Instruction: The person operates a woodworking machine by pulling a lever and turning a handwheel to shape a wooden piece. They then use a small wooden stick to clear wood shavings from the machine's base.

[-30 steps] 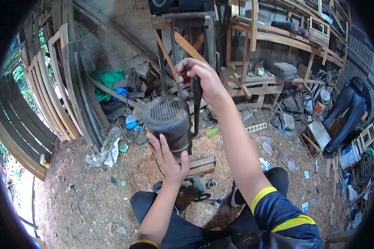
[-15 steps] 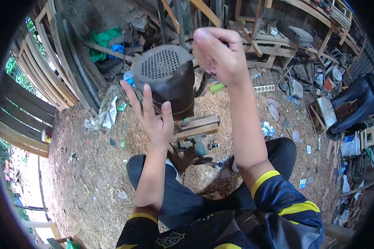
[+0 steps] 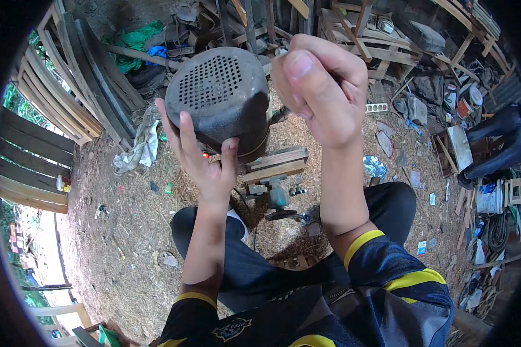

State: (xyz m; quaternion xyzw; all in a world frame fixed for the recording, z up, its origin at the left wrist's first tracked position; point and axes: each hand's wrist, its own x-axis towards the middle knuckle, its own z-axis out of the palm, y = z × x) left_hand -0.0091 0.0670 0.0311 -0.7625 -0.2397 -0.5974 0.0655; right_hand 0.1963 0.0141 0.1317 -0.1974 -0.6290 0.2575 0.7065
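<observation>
A dark cylindrical motor housing (image 3: pixel 237 124) with a round perforated end cap (image 3: pixel 211 81) stands upright in front of me. My left hand (image 3: pixel 205 168) is open, its fingers spread along the left side of the housing, fingertips overlapping its lower edge. My right hand (image 3: pixel 327 95) is raised just right of the housing, fingers curled closed with the thumb on top; I cannot tell what is inside them. Below the housing are a wooden block (image 3: pixel 275 165), a teal machine part (image 3: pixel 278 195) and a black handwheel (image 3: pixel 281 214), between my knees.
Wood shavings cover the ground (image 3: pixel 127 231). Curved wooden planks (image 3: pixel 95 81) lean at the left. Green plastic (image 3: pixel 138 39) lies behind the housing. On the right are a white multi-socket strip (image 3: pixel 377 107), a crumpled foil piece (image 3: pixel 374 166) and a dark cloth (image 3: pixel 498 141).
The housing appears larger and slightly left in view. My left hand has moved down and left, onto its side; my closed right hand appears larger and lower.
</observation>
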